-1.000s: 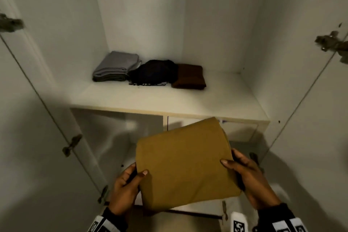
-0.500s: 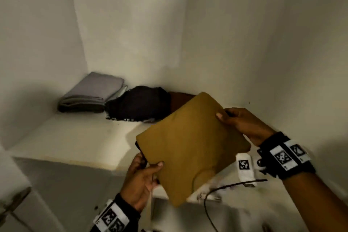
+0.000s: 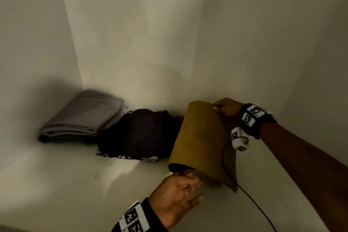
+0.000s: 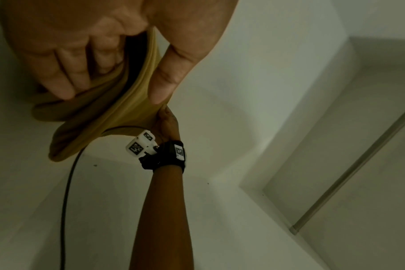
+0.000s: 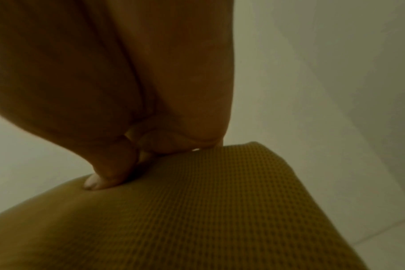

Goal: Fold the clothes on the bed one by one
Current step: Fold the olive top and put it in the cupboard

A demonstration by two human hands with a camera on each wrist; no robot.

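A folded mustard-yellow garment [image 3: 203,141] is tilted above the white wardrobe shelf [image 3: 75,179], right of the other folded clothes. My left hand [image 3: 180,188] grips its near lower corner, fingers under the cloth and thumb on top, as the left wrist view shows on the mustard garment [image 4: 118,109]. My right hand [image 3: 226,108] pinches the far upper edge near the back wall. In the right wrist view my right fingertips [image 5: 97,182] press into the waffle-textured mustard garment [image 5: 197,210].
A folded grey garment [image 3: 82,117] lies in the shelf's back left corner. A dark garment [image 3: 137,133] sits beside it, with a brown one mostly hidden behind the mustard cloth. White walls close in at left, back and right. A black cable [image 3: 250,198] hangs from my right wrist.
Both hands carried the mustard garment forward and to the right, deep over the shelf. It now covers the brown garment, and my right hand has reached the back wall.
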